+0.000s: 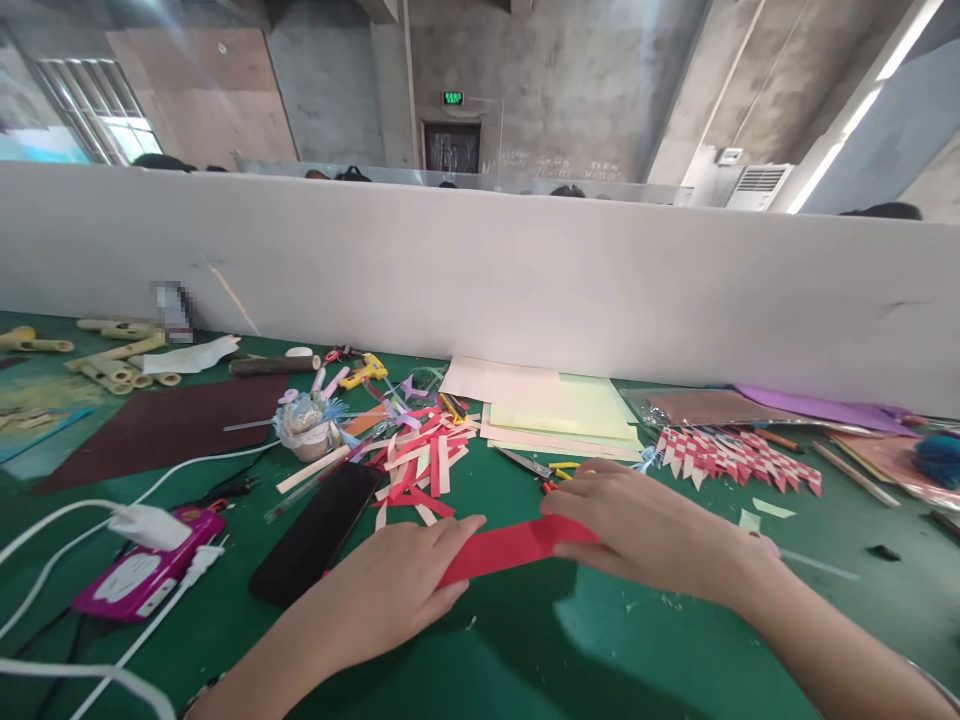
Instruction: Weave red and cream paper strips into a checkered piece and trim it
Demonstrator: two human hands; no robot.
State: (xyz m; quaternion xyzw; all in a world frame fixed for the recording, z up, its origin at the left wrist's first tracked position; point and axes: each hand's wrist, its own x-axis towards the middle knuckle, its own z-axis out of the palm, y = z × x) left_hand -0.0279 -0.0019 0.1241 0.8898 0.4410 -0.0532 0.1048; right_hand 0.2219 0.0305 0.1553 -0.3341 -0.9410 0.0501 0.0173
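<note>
A plain red paper strip (510, 553) spans the gap between the person's two hands, over the near middle part of the green tabletop (540, 655). It is flat and narrow, much longer than it is wide, with straight long edges and an even, saturated red face that carries no visible print or pattern. Toward the right hand its red looks a little brighter; whether the paper is folded there cannot be made out, since the fingers cover part of it. The long axis runs from side to side across the person's front, slightly aslant: the left end lies lower and nearer the body, while the right end points up and a little away. The left hand (394, 575) pinches the left end between thumb and fingers, and the right hand (626, 520) pinches the other end, its fingers curled over the top and its thumb below. Just beyond the strip lies a loose pile of red and pale paper strips (427, 460), with a black phone (319, 535) beside it, near the left hand. A pair of scissors (529, 465) rests just past the right fingers, and checked red-and-white woven pieces (735, 460) lie farther to the right.
</note>
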